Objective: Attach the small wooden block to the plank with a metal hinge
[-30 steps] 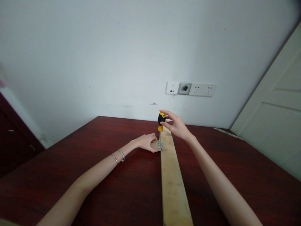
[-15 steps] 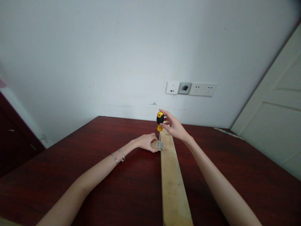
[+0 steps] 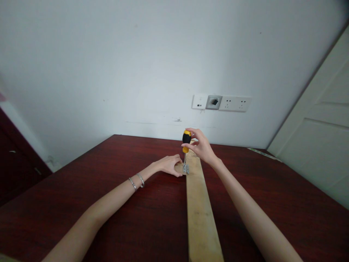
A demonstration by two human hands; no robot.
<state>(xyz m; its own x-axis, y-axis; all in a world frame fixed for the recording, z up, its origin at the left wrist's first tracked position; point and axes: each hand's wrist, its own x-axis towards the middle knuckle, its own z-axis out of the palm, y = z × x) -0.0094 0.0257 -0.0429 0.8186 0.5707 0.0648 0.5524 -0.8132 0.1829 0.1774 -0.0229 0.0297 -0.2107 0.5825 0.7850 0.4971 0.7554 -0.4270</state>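
A long pale wooden plank (image 3: 200,214) lies on the dark red table (image 3: 141,218), running away from me. A small metal hinge (image 3: 186,168) sits at the plank's left edge, joined to a small wood piece (image 3: 179,167). My right hand (image 3: 201,147) pinches the handle of a short yellow and black screwdriver (image 3: 186,140), which stands upright with its tip on the hinge. My left hand (image 3: 169,164) rests curled on the small wood piece beside the hinge, pressing it against the plank. Two thin bracelets are on my left wrist.
A white wall stands behind the table with a row of sockets (image 3: 221,103). A pale door (image 3: 319,145) is at the right. A dark cabinet (image 3: 16,160) stands at the left. A thin strip (image 3: 263,153) lies on the table's far right edge.
My right fingers have shifted their grip round the screwdriver handle, which stays upright on the hinge. My left hand has not moved.
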